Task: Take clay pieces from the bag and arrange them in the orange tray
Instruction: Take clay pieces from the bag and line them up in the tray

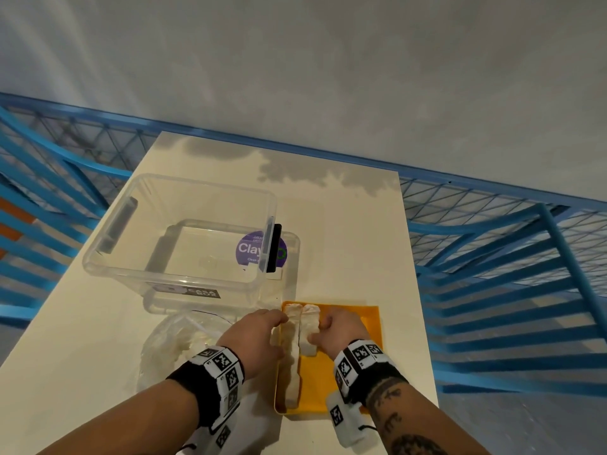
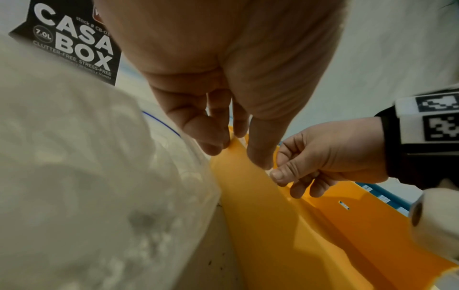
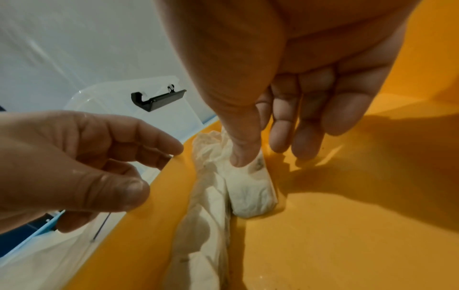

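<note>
The orange tray [image 1: 328, 382] lies at the table's near right. A long white-wrapped clay piece [image 1: 292, 372] runs along its left wall. Beside it at the far end lies a shorter clay piece [image 1: 310, 315] [image 3: 250, 194]. My right hand [image 1: 317, 331] [image 3: 261, 153] holds this shorter piece, thumb pressed on top and fingers curled down its right side onto the tray floor. My left hand [image 1: 279, 326] [image 3: 154, 170] hangs loosely curled with its fingertips resting on the tray's left rim, holding nothing. The clear plastic bag [image 1: 170, 346] [image 2: 74, 176], with pale clay inside, lies left of the tray.
A clear storage box [image 1: 98, 257] stands behind the bag on its lid, next to a purple Clay sticker [image 1: 249, 251]. Blue metal railings [image 1: 492, 257] flank the table on both sides. The table's right edge runs close to the tray.
</note>
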